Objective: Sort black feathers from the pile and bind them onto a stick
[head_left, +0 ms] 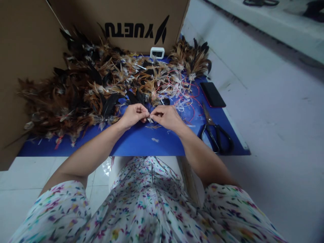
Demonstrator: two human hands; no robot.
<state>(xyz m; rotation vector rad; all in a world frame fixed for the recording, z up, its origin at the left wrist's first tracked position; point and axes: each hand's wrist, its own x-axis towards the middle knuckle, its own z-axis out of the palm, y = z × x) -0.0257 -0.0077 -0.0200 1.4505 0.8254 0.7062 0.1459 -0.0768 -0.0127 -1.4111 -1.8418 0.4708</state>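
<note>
Near the middle of the blue tabletop (pixel 131 145), my left hand (pixel 134 114) and my right hand (pixel 167 116) meet, fingertips almost touching. Both are closed in a pinch on a small feather bundle, whose pale quill ends (pixel 150 120) poke out below the fingers. Its upper part is hard to separate from the dark feathers behind my hands. Just beyond my right hand lies a tangle of white and red strings (pixel 181 92). A large heap of brown and black feathers (pixel 76 91) spreads to the left and behind my left hand.
Black-handled scissors (pixel 215 133) lie at the right, below a dark phone (pixel 212 94). A small white digital clock (pixel 157 53) stands at the back, before a cardboard box (pixel 136 13). Another feather pile (pixel 191 60) sits back right. Feather scraps (pixel 155 139) lie near the front edge.
</note>
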